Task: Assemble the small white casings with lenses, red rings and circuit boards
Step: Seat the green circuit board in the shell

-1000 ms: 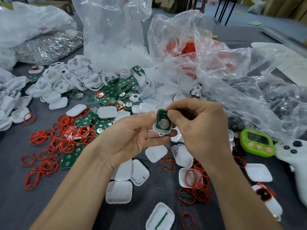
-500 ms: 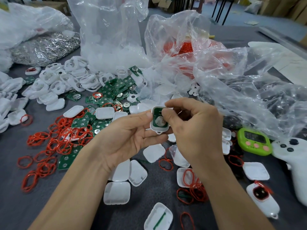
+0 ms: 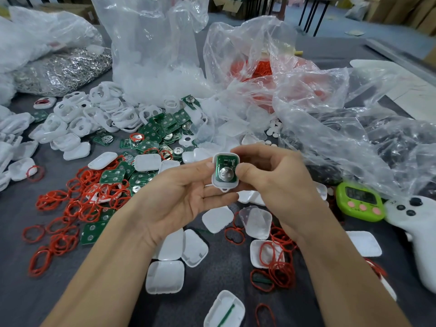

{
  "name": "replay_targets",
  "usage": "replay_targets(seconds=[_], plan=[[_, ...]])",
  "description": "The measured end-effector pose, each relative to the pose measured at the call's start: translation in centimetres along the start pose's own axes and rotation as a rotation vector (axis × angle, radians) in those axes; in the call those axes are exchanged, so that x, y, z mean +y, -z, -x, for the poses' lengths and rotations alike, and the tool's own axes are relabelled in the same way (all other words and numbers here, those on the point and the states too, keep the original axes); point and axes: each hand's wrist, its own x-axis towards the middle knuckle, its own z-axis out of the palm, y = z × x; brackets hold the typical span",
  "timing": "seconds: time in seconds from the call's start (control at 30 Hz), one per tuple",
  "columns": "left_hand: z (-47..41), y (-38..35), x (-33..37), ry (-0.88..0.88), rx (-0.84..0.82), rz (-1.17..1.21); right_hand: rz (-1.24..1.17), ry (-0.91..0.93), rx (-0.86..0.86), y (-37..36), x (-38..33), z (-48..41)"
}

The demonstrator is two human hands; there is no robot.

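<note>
White casing (image 3: 221, 184) sits at frame centre, held between both grips. Left-hand grip (image 3: 179, 199) holds its left edge with thumb and fingers. Right-hand grip (image 3: 276, 185) pinches its right side, thumb against the green circuit board (image 3: 225, 160) seated inside. Red rings (image 3: 77, 204) lie scattered lower left on the bench (image 3: 14, 291).

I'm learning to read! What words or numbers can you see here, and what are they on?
"22", perhaps: small dark mark on the white controller, blurred.
Green timer screen: unreadable.
Circuit board in the white casing: print too small to read.
</note>
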Motion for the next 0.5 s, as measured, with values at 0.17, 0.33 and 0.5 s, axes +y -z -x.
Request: replay_targets(seconds=[0.17, 0.33, 0.5], plan=[[-0.2, 0.1, -0.2, -0.014, 0.008, 0.002, 0.095, 0.003, 0.041, -0.7, 0.1, 0.2], [-0.3, 0.3, -0.4, -0.018, 0.018, -0.011, 0.141, -0.001, 0.073, -1.1, 0.0, 0.5], [-0.5, -0.7, -0.9, -0.094, 0.211, -0.109, 0.198, 0.021, 0.137, -1.7, 0.2, 0.6]])
